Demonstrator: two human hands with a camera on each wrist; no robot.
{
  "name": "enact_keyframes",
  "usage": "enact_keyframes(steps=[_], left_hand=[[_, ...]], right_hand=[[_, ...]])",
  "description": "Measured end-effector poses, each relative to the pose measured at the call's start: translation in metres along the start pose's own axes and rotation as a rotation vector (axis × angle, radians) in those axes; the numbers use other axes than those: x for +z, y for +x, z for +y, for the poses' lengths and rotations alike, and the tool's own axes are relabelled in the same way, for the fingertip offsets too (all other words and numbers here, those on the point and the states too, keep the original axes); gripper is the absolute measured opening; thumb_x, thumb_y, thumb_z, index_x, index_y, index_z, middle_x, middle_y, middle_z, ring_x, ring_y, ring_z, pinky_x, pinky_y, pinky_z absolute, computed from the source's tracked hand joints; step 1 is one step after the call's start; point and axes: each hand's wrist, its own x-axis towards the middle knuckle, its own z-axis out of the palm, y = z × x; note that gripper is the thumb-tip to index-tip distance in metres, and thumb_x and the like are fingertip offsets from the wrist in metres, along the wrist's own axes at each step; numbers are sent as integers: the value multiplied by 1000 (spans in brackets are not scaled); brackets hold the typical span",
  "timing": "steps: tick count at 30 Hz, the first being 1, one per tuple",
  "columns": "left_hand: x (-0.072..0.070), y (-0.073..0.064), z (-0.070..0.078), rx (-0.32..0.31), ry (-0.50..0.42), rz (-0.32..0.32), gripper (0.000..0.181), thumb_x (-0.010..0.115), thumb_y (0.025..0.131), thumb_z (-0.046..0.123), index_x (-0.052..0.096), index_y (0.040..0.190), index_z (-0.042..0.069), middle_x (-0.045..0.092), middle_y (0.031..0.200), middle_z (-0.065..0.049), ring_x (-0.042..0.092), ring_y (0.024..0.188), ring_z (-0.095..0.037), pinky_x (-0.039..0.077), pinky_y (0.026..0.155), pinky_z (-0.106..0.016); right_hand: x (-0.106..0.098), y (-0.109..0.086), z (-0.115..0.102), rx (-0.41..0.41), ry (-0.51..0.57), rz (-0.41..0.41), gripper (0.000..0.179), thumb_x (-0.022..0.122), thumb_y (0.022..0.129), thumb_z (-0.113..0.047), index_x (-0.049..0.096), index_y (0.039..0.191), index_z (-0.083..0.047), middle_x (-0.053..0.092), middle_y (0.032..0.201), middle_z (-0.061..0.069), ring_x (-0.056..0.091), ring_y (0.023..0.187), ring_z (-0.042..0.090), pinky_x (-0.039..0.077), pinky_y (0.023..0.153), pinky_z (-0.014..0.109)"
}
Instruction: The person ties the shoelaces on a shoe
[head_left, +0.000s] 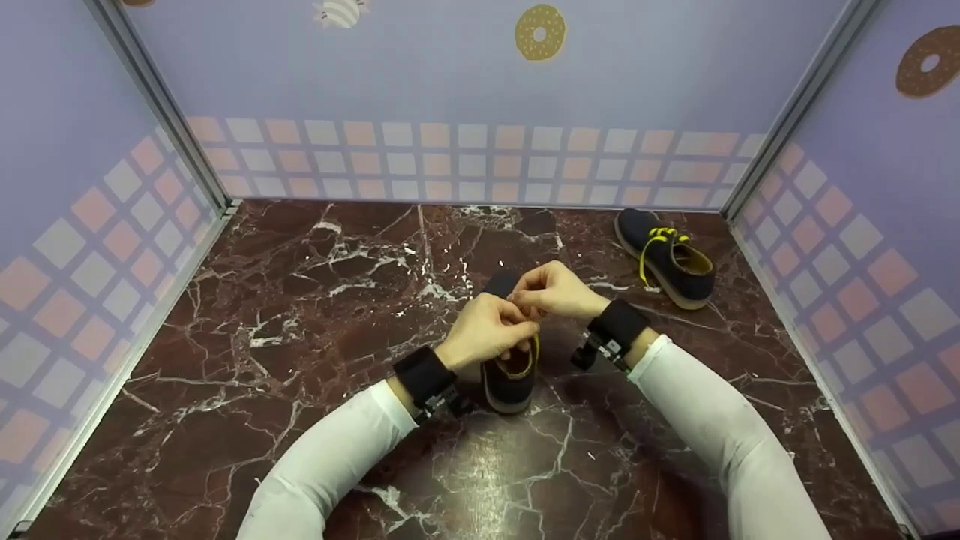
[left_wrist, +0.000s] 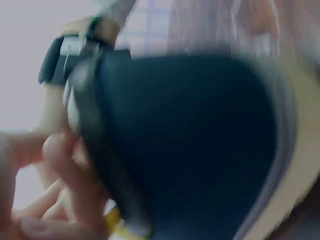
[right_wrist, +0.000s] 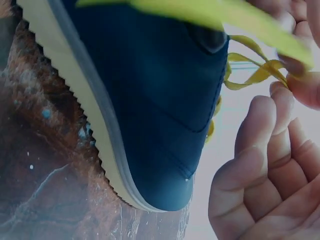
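Note:
A dark navy shoe (head_left: 508,394) with yellow laces stands on the floor, its heel toward me. Over its top both hands meet with curled fingers. My left hand (head_left: 489,328) is above the opening and holds a yellow shoelace (head_left: 535,346); its fingertips are partly hidden. Just beyond and to the right, my right hand (head_left: 559,291) pinches lace between thumb and finger. The right wrist view shows loops of yellow lace (right_wrist: 260,75) at those fingertips. A blurred lace strand crosses the shoe's side (right_wrist: 145,100). The left wrist view is blurred, with the shoe (left_wrist: 190,135) filling most of it.
A second navy shoe (head_left: 664,259), with yellow laces and one end hanging down its side, stands at the back right near the corner. The floor (head_left: 300,360) is dark red marble pattern. Panels (head_left: 480,90) enclose it at the back, left and right.

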Motion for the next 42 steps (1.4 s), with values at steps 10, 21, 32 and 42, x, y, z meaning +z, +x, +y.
enact_keyframes(steps=[10,21,32,42], left_hand=[[-24,7,-16,48,120,189,16,79,94,21,89,103,12,87,94,-6,79,81,-19,56,71,-24],[-19,9,-23,59,173,218,17,84,93,26,92,106,17,89,102,-1,82,94,-21,61,82,-35],[-16,9,-27,56,171,233,14,85,93,30,92,99,19,89,97,1,78,87,-17,54,75,-28],[-19,9,-26,52,126,217,12,87,94,23,91,101,15,89,99,-3,81,90,-21,58,80,-29]], right_hand=[[-3,-3,-2,5,-16,6,20,75,101,-12,84,98,6,74,66,-4,63,54,1,48,52,19],[1,-4,-1,-29,44,10,18,77,99,-7,83,96,10,77,71,-7,64,57,0,53,55,17],[0,-8,8,-61,0,7,14,82,97,-6,83,105,6,82,86,12,70,62,6,60,58,21],[2,-6,18,-109,-68,-103,26,84,94,-2,83,119,3,80,89,12,67,68,2,56,63,17]])
